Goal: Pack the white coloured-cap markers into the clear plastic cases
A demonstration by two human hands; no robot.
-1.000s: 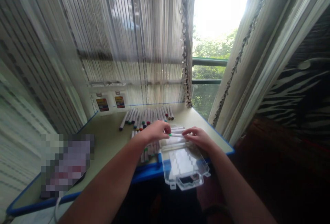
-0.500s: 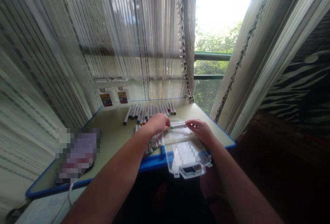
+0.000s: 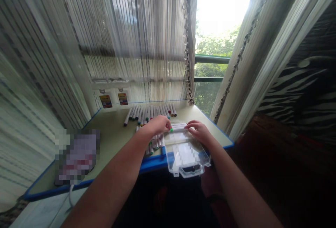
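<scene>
My left hand (image 3: 157,125) and my right hand (image 3: 198,131) pinch the two ends of a white marker with a green cap (image 3: 177,128). They hold it level over the far end of a clear plastic case (image 3: 183,151), whose open lid (image 3: 189,163) hangs past the table's blue front edge. Two or three markers lie in the case beneath the held one. A row of loose markers (image 3: 149,113) lies on the beige table (image 3: 112,137) behind my hands. More markers (image 3: 154,144) sit by my left wrist.
A pixelated flat object (image 3: 76,156) lies at the table's left front, with a white cable (image 3: 70,198) dropping from it. Striped curtains hang behind the table; two small labelled packets (image 3: 113,99) stand against them. A window opens at the back right.
Both hands with the green-capped marker have moved slightly away from me, toward the case's far end. The view has shifted a little.
</scene>
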